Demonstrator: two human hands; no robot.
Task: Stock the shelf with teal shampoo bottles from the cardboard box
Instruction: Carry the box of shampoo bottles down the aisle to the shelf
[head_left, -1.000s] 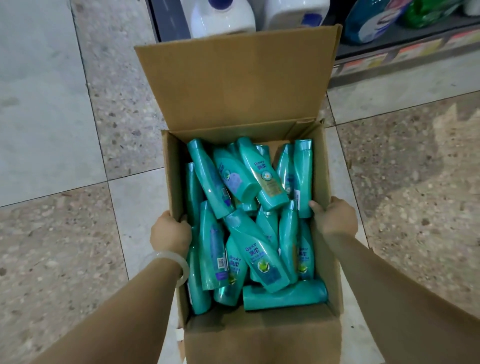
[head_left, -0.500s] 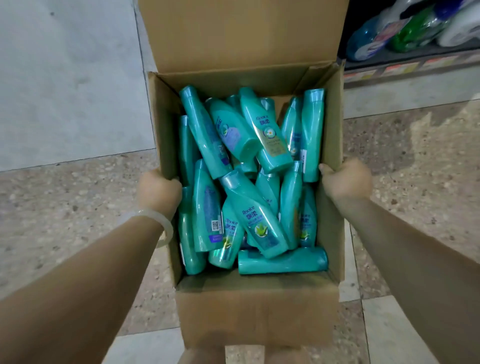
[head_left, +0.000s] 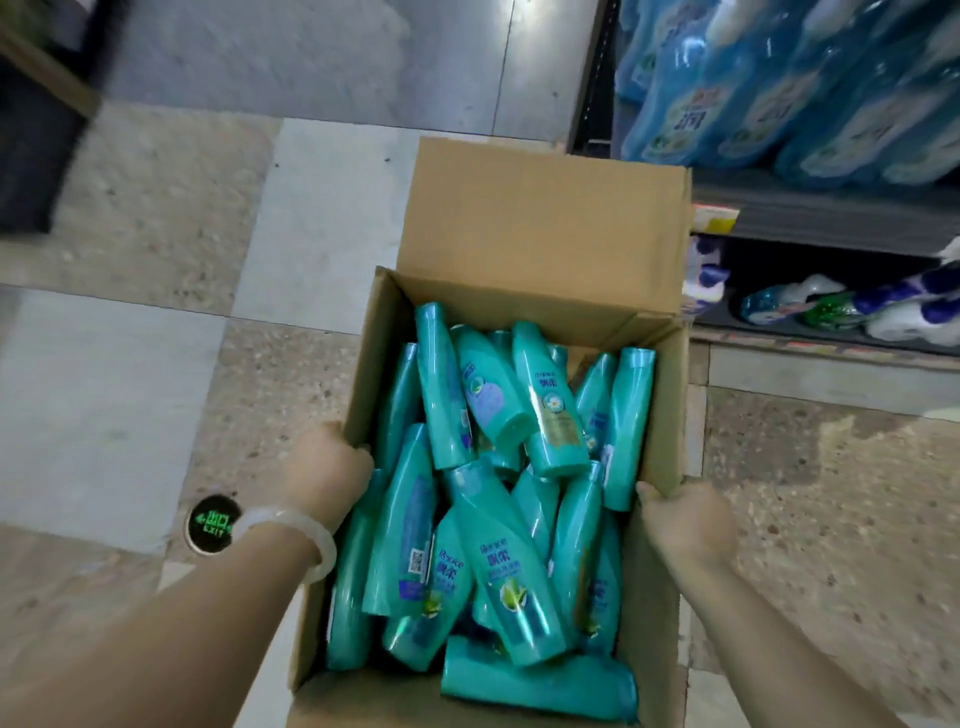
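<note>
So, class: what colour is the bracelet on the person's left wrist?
The bracelet is a pale, milky white, seen best in the head view.

**Open box of teal bottles beside the shelf**

The cardboard box is brown and open at the top, its far flap standing upright. It is filled with teal shampoo bottles piled loosely in several directions, most lying lengthwise, one lying crosswise along the near wall. Their labels carry blue and white print, one showing a barcode. The shelf is dark and stands just right of the box, its tiers holding blue and white containers.
</note>
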